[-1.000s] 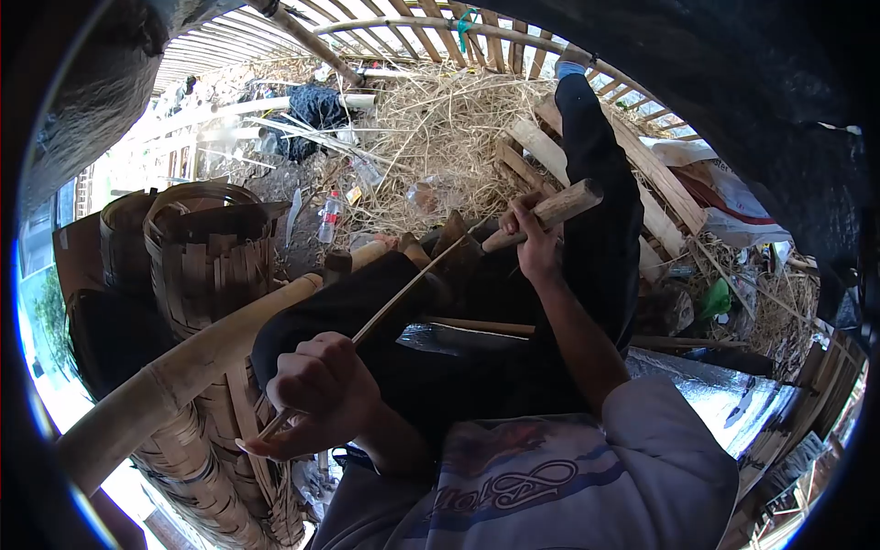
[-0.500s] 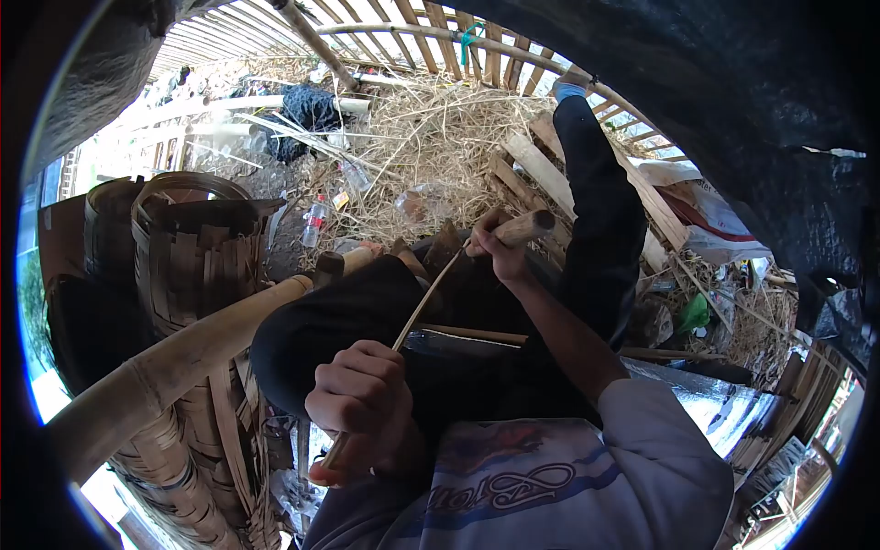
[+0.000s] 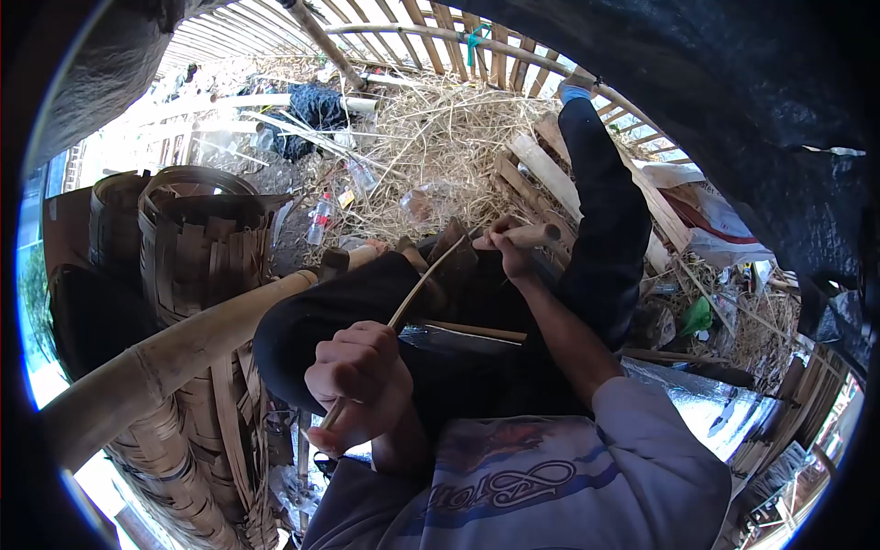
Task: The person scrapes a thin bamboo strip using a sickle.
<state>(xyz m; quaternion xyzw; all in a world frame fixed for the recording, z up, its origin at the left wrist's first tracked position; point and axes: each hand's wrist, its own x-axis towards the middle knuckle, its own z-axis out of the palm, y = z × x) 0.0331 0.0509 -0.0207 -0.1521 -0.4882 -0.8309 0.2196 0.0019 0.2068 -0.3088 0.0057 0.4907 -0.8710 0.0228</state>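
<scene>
My left hand (image 3: 359,374) is closed in a fist around a thin bamboo strip (image 3: 412,295). The strip slants up and away across my lap, bowed slightly, and its far end reaches my right hand (image 3: 510,251). That hand is wrapped around a thick, round wooden handle (image 3: 534,236), with the butt end pointing right. A flat brown piece (image 3: 456,249) shows just left of my right fingers; I cannot tell whether it is joined to the handle. Another narrow bamboo strip (image 3: 477,332) lies across my lap.
A thick bamboo pole (image 3: 183,353) runs along my left, beside tall woven bamboo baskets (image 3: 197,243). Straw (image 3: 449,137), a plastic bottle (image 3: 320,218) and bamboo offcuts (image 3: 545,174) litter the ground. A slatted bamboo fence (image 3: 440,41) stands beyond; dark sheeting (image 3: 733,110) hangs at upper right.
The bamboo strip is more bowed now than before. My left hand has risen slightly, and my right hand with the handle sits a little lower. The whole view has shifted slightly.
</scene>
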